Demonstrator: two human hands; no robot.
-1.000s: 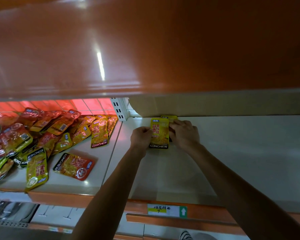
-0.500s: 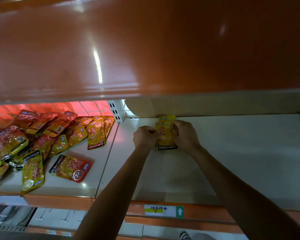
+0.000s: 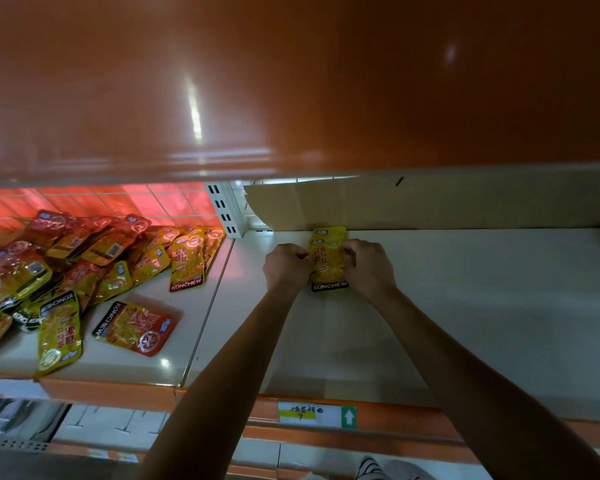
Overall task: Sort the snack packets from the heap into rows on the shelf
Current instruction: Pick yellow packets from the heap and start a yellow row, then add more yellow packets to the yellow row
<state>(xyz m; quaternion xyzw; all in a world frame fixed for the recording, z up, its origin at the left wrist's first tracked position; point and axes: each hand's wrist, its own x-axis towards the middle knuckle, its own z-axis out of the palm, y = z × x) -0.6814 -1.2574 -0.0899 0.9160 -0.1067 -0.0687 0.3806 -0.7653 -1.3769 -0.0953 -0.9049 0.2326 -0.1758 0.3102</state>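
Yellow glossy foil snack packet (image 3: pixel 328 263) is pinched at both edges by our left hand (image 3: pixel 286 268) and right hand (image 3: pixel 368 266), overlapping another at the cream shelf (image 3: pixel 465 306) back. Slick foil could slide crooked once we release.

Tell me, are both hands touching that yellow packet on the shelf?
Touching. The head view shows the left hand and the right hand pinching the opposite side edges of the yellow packet, fingers overlapping its edges.
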